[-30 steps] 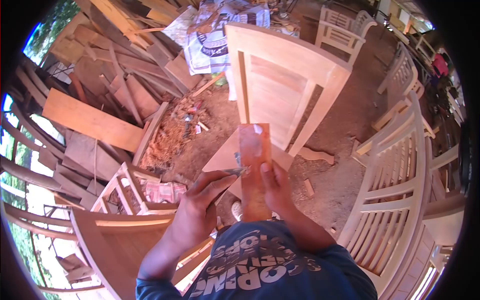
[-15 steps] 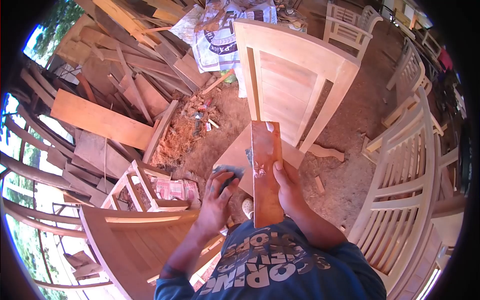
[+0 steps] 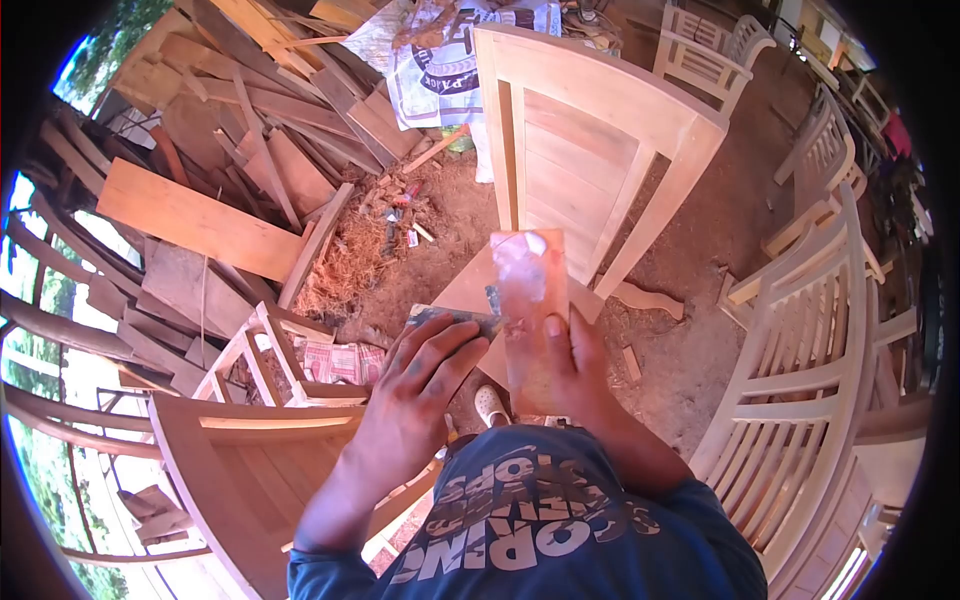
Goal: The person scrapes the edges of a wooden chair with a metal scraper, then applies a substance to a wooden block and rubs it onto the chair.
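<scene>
My right hand (image 3: pixel 585 375) grips a short, flat wooden board (image 3: pixel 535 335) by its right side, with the thumb across its face. A glossy whitish smear (image 3: pixel 525 262) covers the board's upper end. At the board's left side, my left hand (image 3: pixel 425 375) is closed over a dark, thin flat piece (image 3: pixel 430 314), its fingers bent across the top. The kind of this piece cannot be made out, as the hand hides most of it. Behind the board stands an unfinished wooden panel frame (image 3: pixel 590 140).
Scrap planks (image 3: pixel 200 215) are heaped at the left, beside wood shavings (image 3: pixel 345 255) on the ground. A panelled wooden piece (image 3: pixel 250 470) stands close at my left. Slatted benches (image 3: pixel 790 400) line the right side. A printed sack (image 3: pixel 435 75) lies at the back.
The board has tilted, turning its smeared face more toward me, and its lower end has risen. My left hand has turned knuckles-up and flattened over the dark piece.
</scene>
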Motion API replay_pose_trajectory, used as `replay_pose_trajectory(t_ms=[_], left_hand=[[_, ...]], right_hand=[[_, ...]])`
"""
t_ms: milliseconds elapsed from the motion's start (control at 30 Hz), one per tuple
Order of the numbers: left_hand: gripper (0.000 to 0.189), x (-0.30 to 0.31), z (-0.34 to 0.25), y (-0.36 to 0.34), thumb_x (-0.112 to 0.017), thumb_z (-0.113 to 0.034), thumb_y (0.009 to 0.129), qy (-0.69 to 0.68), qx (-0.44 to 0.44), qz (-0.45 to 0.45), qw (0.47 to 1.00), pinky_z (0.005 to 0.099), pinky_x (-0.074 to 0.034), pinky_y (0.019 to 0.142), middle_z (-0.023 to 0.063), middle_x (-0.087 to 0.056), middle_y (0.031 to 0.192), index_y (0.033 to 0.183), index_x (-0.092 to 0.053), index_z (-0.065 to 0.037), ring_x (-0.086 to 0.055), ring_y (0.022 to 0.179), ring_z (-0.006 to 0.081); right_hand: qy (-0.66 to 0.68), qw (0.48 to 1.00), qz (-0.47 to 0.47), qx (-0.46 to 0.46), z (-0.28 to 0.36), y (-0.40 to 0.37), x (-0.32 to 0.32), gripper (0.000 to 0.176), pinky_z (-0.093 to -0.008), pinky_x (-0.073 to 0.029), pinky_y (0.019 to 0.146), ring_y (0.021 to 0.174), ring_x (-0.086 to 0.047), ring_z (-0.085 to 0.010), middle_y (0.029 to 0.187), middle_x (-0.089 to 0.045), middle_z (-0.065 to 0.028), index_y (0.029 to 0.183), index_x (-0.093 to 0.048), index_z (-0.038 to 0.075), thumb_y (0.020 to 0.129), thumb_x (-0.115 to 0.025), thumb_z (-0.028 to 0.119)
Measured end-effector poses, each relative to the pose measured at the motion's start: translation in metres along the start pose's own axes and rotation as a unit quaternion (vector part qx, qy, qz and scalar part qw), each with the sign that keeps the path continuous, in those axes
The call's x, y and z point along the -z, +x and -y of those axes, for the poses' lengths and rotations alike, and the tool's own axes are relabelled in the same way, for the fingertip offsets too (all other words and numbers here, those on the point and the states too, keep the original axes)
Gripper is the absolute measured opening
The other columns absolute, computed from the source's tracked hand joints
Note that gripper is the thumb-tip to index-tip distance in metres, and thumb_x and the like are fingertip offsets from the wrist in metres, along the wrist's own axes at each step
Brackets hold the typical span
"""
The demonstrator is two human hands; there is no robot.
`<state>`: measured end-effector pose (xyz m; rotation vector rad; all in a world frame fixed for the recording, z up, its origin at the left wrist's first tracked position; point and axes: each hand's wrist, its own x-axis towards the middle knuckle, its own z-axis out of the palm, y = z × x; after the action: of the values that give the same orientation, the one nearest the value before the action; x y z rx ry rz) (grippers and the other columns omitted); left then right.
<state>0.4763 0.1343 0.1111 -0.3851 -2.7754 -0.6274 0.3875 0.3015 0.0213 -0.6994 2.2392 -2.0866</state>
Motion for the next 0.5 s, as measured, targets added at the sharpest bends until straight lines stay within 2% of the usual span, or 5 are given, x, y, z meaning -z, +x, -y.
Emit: replay_pose_trajectory(t_ms=[100, 200, 267, 367, 500], left_hand=[[0.056, 0.01, -0.005, 0.015, -0.049, 0.017, 0.064, 0.009, 0.007, 0.026, 1.0, 0.0433, -0.045, 0.096, 0.0165, -0.056, 0.119, 0.117, -0.057, 0.003, -0.053, 0.114, 0.0367], [0.058, 0.007, -0.001, 0.022, -0.051, 0.015, 0.064, -0.039, 0.014, 0.082, 0.996, 0.043, -0.044, 0.095, 0.0166, -0.056, 0.12, 0.12, -0.055, 0.002, -0.052, 0.114, 0.0363], [0.06, 0.01, 0.006, 0.023, -0.056, 0.011, 0.066, -0.088, 0.016, 0.152, 0.984, 0.0434, -0.041, 0.098, 0.016, -0.054, 0.123, 0.125, -0.052, 0.003, -0.049, 0.116, 0.0362], [0.062, 0.004, 0.013, 0.022, -0.057, 0.01, 0.066, -0.119, 0.013, 0.2, 0.973, 0.0428, -0.041, 0.098, 0.0156, -0.053, 0.124, 0.127, -0.051, 0.001, -0.048, 0.117, 0.035], [0.06, -0.006, 0.019, 0.018, -0.063, 0.005, 0.069, -0.113, 0.011, 0.206, 0.972, 0.0418, -0.042, 0.099, 0.0151, -0.053, 0.124, 0.128, -0.051, 0.0, -0.048, 0.118, 0.0344]], right_hand=[[-0.025, 0.997, 0.006, 0.073, 0.006, 0.001, -0.005, 0.026, -0.0394, -0.044, 0.056, 0.059, -0.059, -0.0361, 0.069, -0.059, -0.0204, 0.1, -0.052, -0.005, 0.1, -0.042, 0.02], [-0.065, 0.995, 0.031, 0.066, 0.004, 0.003, -0.001, 0.024, -0.0419, -0.044, 0.054, 0.059, -0.057, -0.042, 0.067, -0.057, -0.0219, 0.098, -0.051, -0.005, 0.099, -0.042, 0.017], [-0.075, 0.994, 0.041, 0.068, -0.002, 0.003, -0.001, 0.022, -0.042, -0.042, 0.052, 0.057, -0.056, -0.0417, 0.064, -0.055, -0.0219, 0.095, -0.05, -0.005, 0.098, -0.043, 0.016], [-0.079, 0.994, 0.051, 0.048, -0.009, 0.001, 0.0, 0.021, -0.0425, -0.039, 0.05, 0.054, -0.054, -0.0409, 0.06, -0.051, -0.0212, 0.09, -0.049, -0.004, 0.098, -0.045, 0.015], [-0.05, 0.998, 0.038, 0.025, -0.014, 0.0, -0.003, 0.021, -0.0432, -0.036, 0.047, 0.05, -0.052, -0.0404, 0.056, -0.049, -0.0205, 0.086, -0.048, -0.004, 0.097, -0.046, 0.013]])
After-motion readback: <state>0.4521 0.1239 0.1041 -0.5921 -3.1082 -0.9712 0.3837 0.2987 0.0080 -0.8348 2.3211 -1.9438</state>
